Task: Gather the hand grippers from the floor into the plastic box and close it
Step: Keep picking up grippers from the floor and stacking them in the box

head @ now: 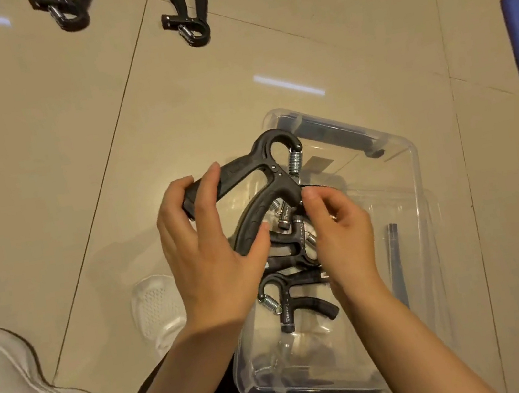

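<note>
A black plastic hand gripper with a hooked top and a coiled steel spring (261, 175) is held over the near left corner of the clear, round-cornered plastic box (414, 172), which stands on the glossy beige tiled floor (70, 124). Two more black grippers (296, 296) are seen lying inside the box, partly hidden by the hands. Two others (187, 15) are left on the floor near its far edge, one cut off by the frame. The left hand (213, 254) is curled round the gripper's handles. The right hand (338, 228) is loosely bent, its fingertips pinching the gripper beside the spring.
</note>
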A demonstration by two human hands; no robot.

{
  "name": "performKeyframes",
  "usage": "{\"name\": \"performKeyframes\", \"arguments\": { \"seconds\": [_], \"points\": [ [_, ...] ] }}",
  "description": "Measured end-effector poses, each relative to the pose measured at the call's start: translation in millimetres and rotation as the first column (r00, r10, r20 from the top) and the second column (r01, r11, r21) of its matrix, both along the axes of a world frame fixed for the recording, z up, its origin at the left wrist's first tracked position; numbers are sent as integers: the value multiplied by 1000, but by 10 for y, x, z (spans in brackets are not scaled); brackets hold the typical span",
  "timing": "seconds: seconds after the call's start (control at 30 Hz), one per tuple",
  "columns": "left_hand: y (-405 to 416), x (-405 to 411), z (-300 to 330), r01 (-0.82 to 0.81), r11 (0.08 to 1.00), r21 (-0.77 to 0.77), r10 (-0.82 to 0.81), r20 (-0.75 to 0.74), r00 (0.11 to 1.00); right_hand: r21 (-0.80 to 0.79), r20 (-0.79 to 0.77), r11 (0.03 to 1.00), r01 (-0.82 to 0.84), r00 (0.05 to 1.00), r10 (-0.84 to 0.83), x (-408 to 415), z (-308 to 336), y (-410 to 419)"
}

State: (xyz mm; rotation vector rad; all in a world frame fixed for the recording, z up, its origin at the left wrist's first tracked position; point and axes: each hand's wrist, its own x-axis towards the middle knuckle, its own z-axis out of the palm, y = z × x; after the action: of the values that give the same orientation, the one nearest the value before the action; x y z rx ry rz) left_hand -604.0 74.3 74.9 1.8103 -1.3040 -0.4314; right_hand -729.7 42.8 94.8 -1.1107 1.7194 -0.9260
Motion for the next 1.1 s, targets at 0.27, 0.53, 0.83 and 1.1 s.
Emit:
{"name": "performKeyframes", "arguments": {
  "seconds": [0.27,0.53,0.83,1.1],
  "points": [
    [38,-55,45,-20,993,120,37,-145,989,46,128,999,-13,992,7,-106,334,14],
    [24,-30,109,320,947,35,-318,-50,947,-292,3,954,68,998,-70,-521,666,-249],
    [84,-79,-165,387,905,178,-393,-1,919,-109,-773,837,-537,575,268,-696,221,-120],
    [100,-60,-174,286,943,171,-273,-95,957,239,-812,361,-902,18,584,-635,-769,444]
  ]
}}
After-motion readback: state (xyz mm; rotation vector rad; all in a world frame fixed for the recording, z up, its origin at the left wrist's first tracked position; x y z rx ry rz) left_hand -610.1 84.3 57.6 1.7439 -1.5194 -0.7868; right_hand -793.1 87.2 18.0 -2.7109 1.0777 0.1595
